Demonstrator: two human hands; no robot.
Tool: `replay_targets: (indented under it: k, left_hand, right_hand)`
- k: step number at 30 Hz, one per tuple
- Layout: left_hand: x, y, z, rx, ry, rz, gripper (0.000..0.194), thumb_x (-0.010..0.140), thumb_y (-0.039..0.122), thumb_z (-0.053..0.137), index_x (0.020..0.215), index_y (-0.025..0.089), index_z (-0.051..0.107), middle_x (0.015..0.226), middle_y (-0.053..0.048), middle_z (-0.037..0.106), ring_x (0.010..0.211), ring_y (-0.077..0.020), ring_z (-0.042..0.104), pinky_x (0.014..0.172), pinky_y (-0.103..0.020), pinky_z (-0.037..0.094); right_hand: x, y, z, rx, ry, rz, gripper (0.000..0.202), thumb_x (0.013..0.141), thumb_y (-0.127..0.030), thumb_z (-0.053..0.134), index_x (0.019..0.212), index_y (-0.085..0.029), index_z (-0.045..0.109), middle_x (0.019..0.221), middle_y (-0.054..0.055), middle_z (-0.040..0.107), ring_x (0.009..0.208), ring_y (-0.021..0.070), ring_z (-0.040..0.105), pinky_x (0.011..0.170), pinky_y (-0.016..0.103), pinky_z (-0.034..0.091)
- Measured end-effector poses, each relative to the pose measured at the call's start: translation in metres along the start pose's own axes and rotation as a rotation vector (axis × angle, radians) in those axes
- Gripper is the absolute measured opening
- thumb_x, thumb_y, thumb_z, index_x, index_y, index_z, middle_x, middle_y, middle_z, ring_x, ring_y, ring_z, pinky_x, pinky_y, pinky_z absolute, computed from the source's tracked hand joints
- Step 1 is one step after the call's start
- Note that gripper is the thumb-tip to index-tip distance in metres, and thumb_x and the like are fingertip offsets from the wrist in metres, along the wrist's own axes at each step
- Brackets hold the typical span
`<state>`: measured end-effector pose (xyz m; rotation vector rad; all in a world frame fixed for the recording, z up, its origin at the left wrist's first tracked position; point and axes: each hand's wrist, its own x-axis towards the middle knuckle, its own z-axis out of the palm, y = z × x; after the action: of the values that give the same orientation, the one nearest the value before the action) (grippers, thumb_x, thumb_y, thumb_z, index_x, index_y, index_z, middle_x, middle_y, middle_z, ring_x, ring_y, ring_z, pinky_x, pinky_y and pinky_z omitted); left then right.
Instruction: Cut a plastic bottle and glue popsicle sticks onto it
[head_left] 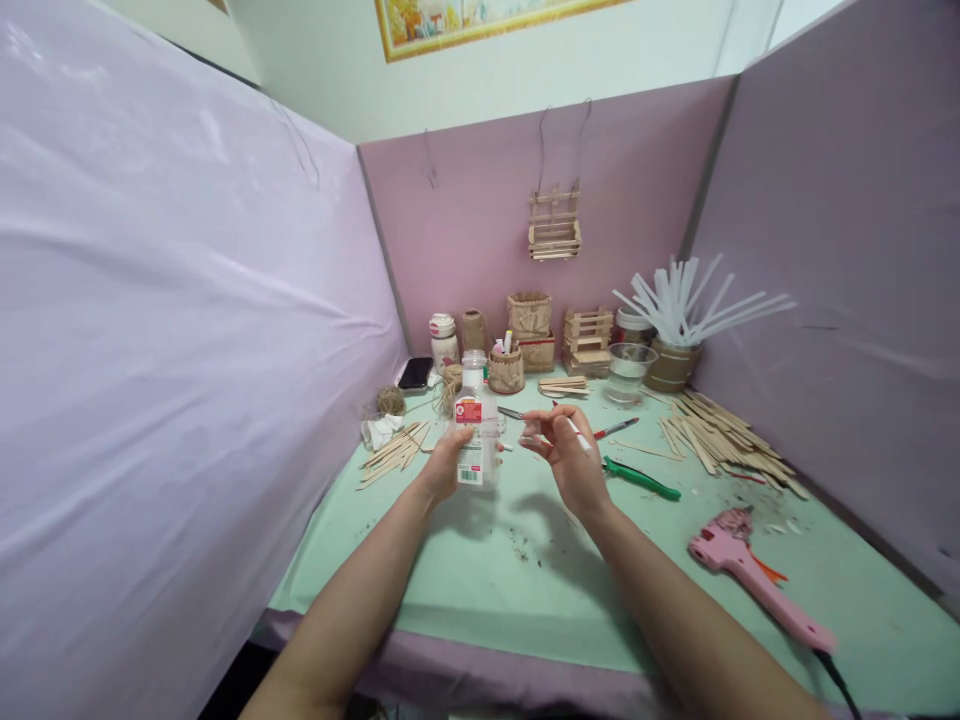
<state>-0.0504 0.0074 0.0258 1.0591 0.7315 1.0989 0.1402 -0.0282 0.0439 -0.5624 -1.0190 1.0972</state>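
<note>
My left hand (450, 460) is wrapped around a clear plastic bottle (486, 465), held upright above the table. The bottle has an uncapped neck and a red-and-white label with a barcode facing me. Just right of it, apart from the bottle, my right hand (574, 460) grips a white marker (577, 436) with a red tip pointing up and left. Something small and see-through shows by the right fingertips; I cannot make out what it is. Behind the right hand lie a red pen (616, 429) and green-handled pliers (641, 478).
A pink glue gun (765, 590) with a cord lies at the right front. Wooden sticks lie in piles (727, 440) at right and left (394, 452). Along the back stand a stick-covered pen pot (506, 370), a clear water cup (628, 375) and a pot of white glue sticks (675, 366).
</note>
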Motion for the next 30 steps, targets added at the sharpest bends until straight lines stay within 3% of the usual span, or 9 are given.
replay_targets:
  k: [4,9,14,18,21,25,30]
  left_hand:
    - [0.003,-0.005,0.006,-0.004,0.097,0.084,0.076,0.062,0.051,0.083,0.120,0.016,0.049,0.095,-0.011,0.074,0.078,-0.0260,0.073,0.070,-0.039,0.057]
    - [0.000,-0.003,0.003,-0.043,-0.060,0.070,0.086,0.048,0.059,0.090,0.114,0.015,0.055,0.104,-0.015,0.073,0.091,-0.0311,0.072,0.079,-0.042,0.058]
    - [0.000,-0.002,-0.011,-0.156,-0.149,-0.018,0.075,0.058,0.052,0.088,0.116,0.015,0.060,0.103,-0.015,0.074,0.101,-0.0355,0.070,0.091,-0.050,0.054]
    - [0.003,-0.001,-0.024,-0.216,-0.152,-0.005,0.075,0.058,0.051,0.087,0.120,0.017,0.061,0.105,-0.013,0.074,0.108,-0.0361,0.068,0.096,-0.051,0.051]
    - [0.003,0.002,-0.029,-0.235,-0.126,0.029,0.074,0.060,0.048,0.087,0.123,0.021,0.060,0.111,-0.010,0.072,0.111,-0.0318,0.066,0.099,-0.046,0.050]
    - [-0.001,0.009,-0.026,-0.327,-0.164,0.055,0.074,0.065,0.047,0.083,0.129,0.022,0.056,0.118,-0.010,0.069,0.106,-0.0253,0.066,0.092,-0.039,0.052]
    - [-0.009,0.021,-0.018,-0.485,-0.243,0.006,0.072,0.066,0.048,0.075,0.127,0.013,0.056,0.120,-0.014,0.066,0.099,-0.0234,0.065,0.084,-0.035,0.052]
  right_hand:
    - [0.001,-0.002,0.001,-0.164,0.056,0.014,0.036,0.074,-0.039,0.080,0.083,-0.024,0.049,0.074,-0.005,0.065,0.065,0.0120,0.061,0.065,0.027,0.053]
    - [0.013,0.001,-0.007,-0.052,0.386,-0.080,0.037,0.071,-0.037,0.080,0.084,-0.025,0.048,0.072,-0.008,0.062,0.065,0.0109,0.062,0.067,0.027,0.055]
    - [0.035,0.016,-0.029,0.048,0.600,-0.033,0.047,0.060,-0.038,0.084,0.082,-0.025,0.044,0.074,-0.010,0.055,0.071,0.0098,0.063,0.071,0.029,0.060]
    - [0.039,0.035,-0.039,-0.061,0.565,0.108,0.048,0.058,-0.036,0.083,0.083,-0.026,0.043,0.076,-0.009,0.054,0.069,0.0130,0.067,0.066,0.030,0.061]
    - [0.034,0.047,-0.039,-0.194,0.435,0.159,0.044,0.059,-0.035,0.081,0.082,-0.027,0.044,0.075,-0.007,0.058,0.067,0.0164,0.069,0.065,0.033,0.061]
    - [0.029,0.058,-0.035,-0.345,0.322,0.201,0.035,0.063,-0.035,0.073,0.082,-0.027,0.045,0.074,-0.004,0.062,0.072,0.0205,0.070,0.069,0.037,0.059]
    - [0.026,0.059,-0.036,-0.598,0.228,0.146,0.021,0.066,-0.033,0.062,0.079,-0.026,0.047,0.077,0.000,0.066,0.072,0.0219,0.067,0.069,0.036,0.052]
